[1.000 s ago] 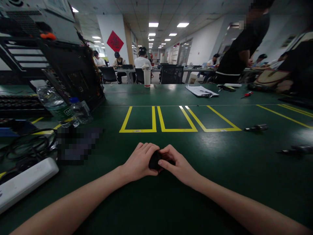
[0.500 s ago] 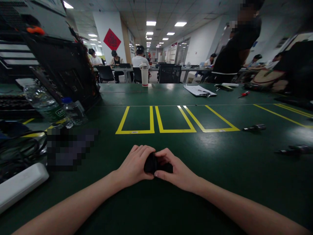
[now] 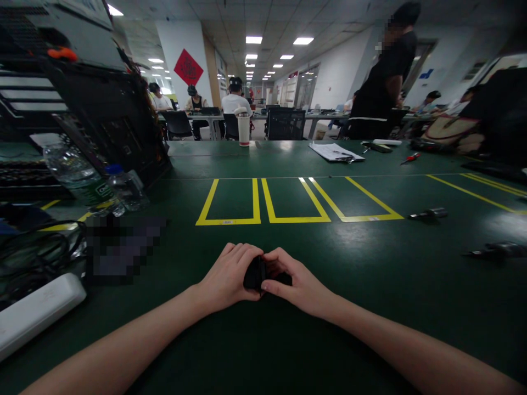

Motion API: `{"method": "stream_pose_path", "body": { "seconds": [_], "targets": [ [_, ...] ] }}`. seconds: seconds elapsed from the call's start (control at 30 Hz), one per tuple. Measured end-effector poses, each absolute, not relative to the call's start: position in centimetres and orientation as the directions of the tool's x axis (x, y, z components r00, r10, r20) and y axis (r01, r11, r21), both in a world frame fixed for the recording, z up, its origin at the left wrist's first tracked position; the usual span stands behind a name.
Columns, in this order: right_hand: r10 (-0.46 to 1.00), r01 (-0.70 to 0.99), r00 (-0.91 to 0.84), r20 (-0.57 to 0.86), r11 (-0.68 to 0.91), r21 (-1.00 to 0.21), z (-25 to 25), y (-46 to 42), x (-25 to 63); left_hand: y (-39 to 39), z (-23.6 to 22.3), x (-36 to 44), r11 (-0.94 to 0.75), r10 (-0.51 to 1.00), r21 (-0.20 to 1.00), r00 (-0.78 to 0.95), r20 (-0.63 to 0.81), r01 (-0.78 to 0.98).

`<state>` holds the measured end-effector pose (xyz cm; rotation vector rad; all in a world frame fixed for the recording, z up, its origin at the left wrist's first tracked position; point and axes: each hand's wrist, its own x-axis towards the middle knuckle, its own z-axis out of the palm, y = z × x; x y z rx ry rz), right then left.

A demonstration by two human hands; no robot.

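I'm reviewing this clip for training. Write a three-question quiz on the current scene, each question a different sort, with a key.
1. True or false: the left hand curls around a black object, with the right hand close beside it.
2. Fill in the blank: the cap on the small clear bottle is ____.
3. Multiple choice: as seen in the picture, where does the white cup stand relative to the papers?
A) To their left
B) To their right
C) On top of them

Key: 1 true; 2 blue; 3 A
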<state>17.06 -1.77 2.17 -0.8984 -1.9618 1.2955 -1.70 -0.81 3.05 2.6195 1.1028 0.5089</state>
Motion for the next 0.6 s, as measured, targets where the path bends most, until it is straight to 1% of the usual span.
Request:
{"method": "stream_pose_path", "body": {
  "seconds": [0.17, 0.33, 0.5, 0.6],
  "targets": [
    [0.812, 0.194, -0.567, 0.138, 0.295, -0.935, 1.88, -1.77, 17.0, -0.81, 3.09, -1.72, -0.697, 0.714, 0.332, 0.66, 0.233, 0.636],
    [0.825, 0.146, -0.557, 0.097, 0.212, -0.966, 2.12, -1.84, 16.73, -0.93, 3.32, -1.66, -0.701, 0.708, 0.35, 0.666, 0.235, 0.622],
    [0.855, 0.214, -0.507, 0.112, 0.251, -0.944, 2.22, -2.09, 16.67, -0.96, 3.45, -1.56, -0.675, 0.73, 0.371, 0.648, 0.216, 0.638],
    [0.852, 0.249, -0.508, 0.125, 0.285, -0.926, 2.25, -2.15, 16.75, -0.98, 3.45, -1.52, -0.661, 0.743, 0.38, 0.637, 0.207, 0.647]
  ]
}}
